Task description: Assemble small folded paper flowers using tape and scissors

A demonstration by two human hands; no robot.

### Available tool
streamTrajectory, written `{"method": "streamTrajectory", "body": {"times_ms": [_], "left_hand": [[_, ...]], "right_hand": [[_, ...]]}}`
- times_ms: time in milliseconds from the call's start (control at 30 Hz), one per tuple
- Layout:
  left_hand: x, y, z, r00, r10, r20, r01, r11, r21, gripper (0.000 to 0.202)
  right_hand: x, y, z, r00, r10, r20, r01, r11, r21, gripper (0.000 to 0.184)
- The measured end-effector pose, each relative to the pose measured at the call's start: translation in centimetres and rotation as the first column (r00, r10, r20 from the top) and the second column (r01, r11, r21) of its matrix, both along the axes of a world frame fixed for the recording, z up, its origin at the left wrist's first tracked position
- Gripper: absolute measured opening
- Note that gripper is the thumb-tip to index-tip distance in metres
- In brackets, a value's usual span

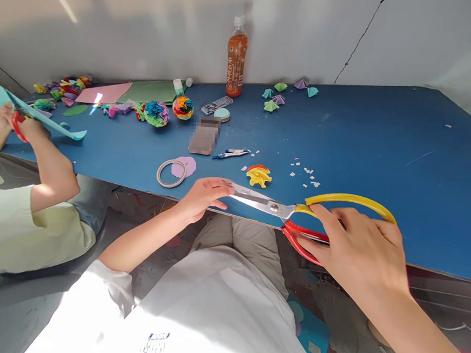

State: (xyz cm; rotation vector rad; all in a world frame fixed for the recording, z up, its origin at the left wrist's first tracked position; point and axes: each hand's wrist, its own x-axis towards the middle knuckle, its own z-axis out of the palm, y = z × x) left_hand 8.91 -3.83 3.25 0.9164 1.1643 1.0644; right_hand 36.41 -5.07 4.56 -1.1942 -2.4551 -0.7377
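My right hand (362, 249) is wrapped round the handles of a large pair of scissors (260, 201), one handle yellow and one red. The blades point left and are slightly parted above the table's front edge. At the blade tips is my left hand (205, 198), fingers bent together and thumb lower. Whatever it pinches is too small or hidden to make out. Just beyond the blades lies a yellow and orange ruffled paper piece (259, 176). To the left, a roll of tape (171, 172) overlaps a lilac paper disc (189, 167).
On the blue table (384, 150) are a pair of compasses (231, 154), white paper scraps (311, 174), folded paper pieces (271, 106), pompoms (156, 114) and a drink bottle (236, 62). At left, a co-worker's hand (33, 130) holds red-handled scissors against turquoise paper.
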Motion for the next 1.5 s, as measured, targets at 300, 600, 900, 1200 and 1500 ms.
{"method": "streamTrajectory", "body": {"times_ms": [300, 600, 900, 1200, 1500], "left_hand": [[0.3, -0.4, 0.0, 0.989, 0.15, 0.003, -0.15, 0.987, 0.054, 0.02], [-2.1, -0.7, -0.3, 0.982, 0.19, -0.015, -0.187, 0.977, 0.1, 0.033], [-1.8, 0.7, -0.6, 0.997, 0.067, -0.04, -0.058, 0.982, 0.177, 0.031], [0.8, 7.1, 1.4, 0.968, -0.129, -0.216, 0.188, 0.941, 0.28, 0.019], [2.8, 9.6, 0.6, 0.905, -0.293, -0.307, 0.389, 0.861, 0.327, 0.013]], "right_hand": [[-0.5, 0.2, 0.1, 0.998, -0.053, -0.028, 0.049, 0.991, -0.124, 0.044], [1.9, 2.4, 1.4, 0.906, -0.422, 0.031, 0.4, 0.831, -0.387, 0.056], [7.1, 7.4, -1.1, 0.775, -0.63, -0.05, 0.509, 0.669, -0.542, 0.057], [8.7, 10.7, -1.9, 0.737, -0.676, 0.011, 0.519, 0.556, -0.649, 0.05], [4.0, 11.3, 2.9, 0.848, -0.467, -0.25, 0.253, 0.772, -0.583, 0.026]]}}
